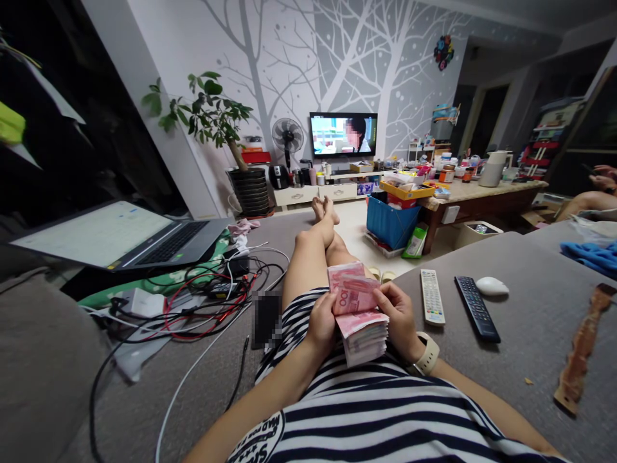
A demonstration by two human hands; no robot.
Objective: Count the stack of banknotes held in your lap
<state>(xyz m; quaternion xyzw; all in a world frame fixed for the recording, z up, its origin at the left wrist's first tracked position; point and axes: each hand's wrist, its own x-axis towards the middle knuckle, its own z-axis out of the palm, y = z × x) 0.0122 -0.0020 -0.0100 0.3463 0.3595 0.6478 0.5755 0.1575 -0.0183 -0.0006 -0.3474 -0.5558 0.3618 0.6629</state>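
Observation:
A thick stack of red 100 banknotes (364,341) rests over my lap, its layered edges facing me. My left hand (322,319) grips the left side of the notes, its thumb lying on an upper red banknote (354,297). On the other side, my right hand (398,315) pinches the right edge of that upper note between thumb and fingers. The upper notes are fanned up and away from the stack beneath. Some of my fingers are hidden behind the money. A pale watch (427,354) is on my right wrist.
On the sofa to my right lie a white remote (432,297), a black remote (477,308), a white mouse (492,286) and a brown strip (583,350). At left are an open laptop (178,243) and tangled cables (216,289). Another person's hand (603,177) shows far right.

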